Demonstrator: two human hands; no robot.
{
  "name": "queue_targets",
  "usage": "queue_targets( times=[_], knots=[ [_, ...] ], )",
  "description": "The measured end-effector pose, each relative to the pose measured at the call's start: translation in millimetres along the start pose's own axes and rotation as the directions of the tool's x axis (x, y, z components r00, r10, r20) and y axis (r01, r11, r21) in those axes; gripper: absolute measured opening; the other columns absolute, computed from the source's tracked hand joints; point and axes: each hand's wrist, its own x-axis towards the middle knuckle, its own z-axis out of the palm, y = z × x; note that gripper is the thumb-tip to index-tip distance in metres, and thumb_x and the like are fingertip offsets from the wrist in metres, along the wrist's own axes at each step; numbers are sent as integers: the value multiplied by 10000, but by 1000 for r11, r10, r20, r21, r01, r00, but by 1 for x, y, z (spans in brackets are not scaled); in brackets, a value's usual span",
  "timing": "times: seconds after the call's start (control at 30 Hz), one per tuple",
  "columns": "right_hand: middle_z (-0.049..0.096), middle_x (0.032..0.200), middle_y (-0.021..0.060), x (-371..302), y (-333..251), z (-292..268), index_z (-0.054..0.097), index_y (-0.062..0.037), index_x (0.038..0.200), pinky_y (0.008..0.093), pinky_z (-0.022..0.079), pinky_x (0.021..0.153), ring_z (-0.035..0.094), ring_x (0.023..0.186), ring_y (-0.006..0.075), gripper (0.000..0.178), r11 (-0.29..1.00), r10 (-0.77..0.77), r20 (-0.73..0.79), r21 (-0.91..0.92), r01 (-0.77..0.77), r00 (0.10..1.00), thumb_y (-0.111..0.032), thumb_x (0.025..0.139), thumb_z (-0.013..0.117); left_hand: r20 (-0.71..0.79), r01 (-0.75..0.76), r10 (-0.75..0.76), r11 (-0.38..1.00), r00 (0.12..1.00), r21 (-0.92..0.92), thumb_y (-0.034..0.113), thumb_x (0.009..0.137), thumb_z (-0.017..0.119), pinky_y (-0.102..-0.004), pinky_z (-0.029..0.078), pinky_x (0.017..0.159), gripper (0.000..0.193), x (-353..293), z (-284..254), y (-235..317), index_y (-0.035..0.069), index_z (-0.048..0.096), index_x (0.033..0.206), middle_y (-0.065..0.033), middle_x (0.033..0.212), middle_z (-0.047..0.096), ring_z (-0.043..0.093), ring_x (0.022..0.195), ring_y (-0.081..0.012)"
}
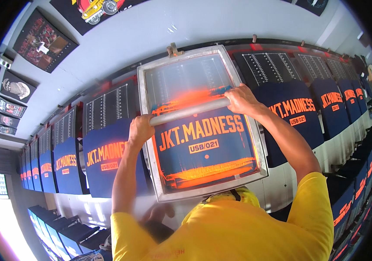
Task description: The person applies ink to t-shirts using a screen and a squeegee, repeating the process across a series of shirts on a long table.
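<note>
A squeegee with a long grey bar handle point(190, 112) lies across a metal-framed printing screen point(212, 188). My left hand point(140, 129) is wrapped around its left end, and my right hand point(241, 99) grips the right end. Bright orange ink point(194, 96) is spread on the mesh just beyond the bar. More orange ink point(212, 168) lies in streaks along the near end of the screen. Between the bar and those streaks, orange block lettering shows on dark blue. The squeegee's blade is hidden under the bar.
Navy fabric pieces with orange lettering lie on a row of boards to the left point(70, 167) and right point(294, 126). A metal bracket point(174, 50) stands at the screen's far edge. Dark boxy items point(64, 230) fill the lower left. Pictures point(44, 41) hang on the wall.
</note>
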Motion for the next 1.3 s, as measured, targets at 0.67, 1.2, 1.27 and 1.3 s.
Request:
queue_targets(
  times=[0.67,1.2,1.27,1.3],
  knots=[
    [671,852,75,-184,-80,-30,610,-57,841,376,393,734,624,794,230,269,997,62,-31,-50,-63,998,-46,591,710,-129,-58,50,997,990,-60,-50,641,609,-390,566,766,369,-171,-8,92,66,680,984,-87,1004,696,679,891,-291],
    [637,1034,48,-252,-116,17,580,-59,862,372,386,795,600,940,203,283,998,51,-196,-36,-59,979,-20,592,655,-206,-49,34,996,978,-69,-86,580,627,-350,545,886,447,-250,50,102,43,671,1007,-68,1117,667,643,1073,-251],
    [637,1046,46,-255,-117,20,585,-60,870,373,385,800,597,952,202,283,997,56,-190,-40,-64,980,-19,598,652,-202,-57,45,997,978,-55,-103,574,608,-349,544,860,451,-250,50,104,37,650,1000,-67,1088,656,641,1064,-247],
    [636,1053,46,-257,-119,21,587,-61,874,373,384,802,596,957,202,284,996,59,-191,-47,-69,980,-19,601,651,-215,-62,51,997,975,-49,-104,578,604,-349,546,855,446,-249,51,104,37,652,999,-66,1085,656,642,1061,-246]
  ],
)
